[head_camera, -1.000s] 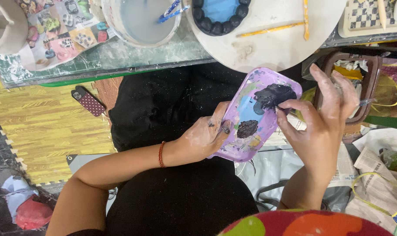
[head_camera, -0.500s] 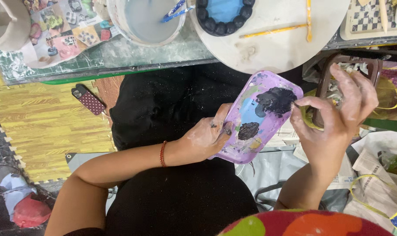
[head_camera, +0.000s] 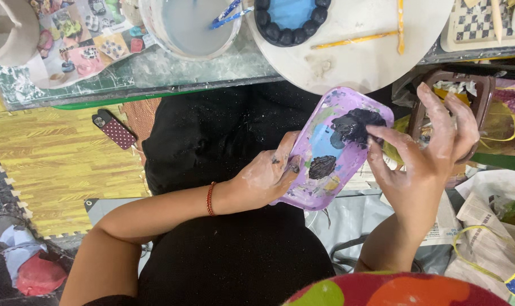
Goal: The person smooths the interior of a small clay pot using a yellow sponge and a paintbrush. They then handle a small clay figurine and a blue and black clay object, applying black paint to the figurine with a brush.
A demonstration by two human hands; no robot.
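Both hands are at work over my lap in the head view, the only view there is. My left hand point(head_camera: 267, 174), smeared with pale clay or dried paint and wearing a thin red bracelet point(head_camera: 210, 198) at the wrist, grips the lower left edge of a purple, rounded-rectangle plastic tray point(head_camera: 331, 148) used as a paint palette — thumb on top, fingers curled under the rim. The tray is tilted, its far end raised towards the table edge, and it carries a big black paint blob point(head_camera: 354, 126), a smaller dark blob point(head_camera: 322, 166) and a light blue patch point(head_camera: 324, 143).

My right hand point(head_camera: 424, 153) is at the tray's right edge, fingers partly spread, with the thumb and forefinger tips pressed into the big black blob; I cannot tell whether they pinch anything between them.

Above, on the glass-topped table point(head_camera: 127, 71), sit a round white board point(head_camera: 354, 51) holding a blue dish ringed with dark balls point(head_camera: 291, 17) and 2 thin yellow sticks point(head_camera: 356, 39), plus a white tub of cloudy water point(head_camera: 192, 25) with blue-handled brushes in it. A dotted maroon phone point(head_camera: 114, 130) lies on the yellow wood-pattern floor mat point(head_camera: 48, 164).
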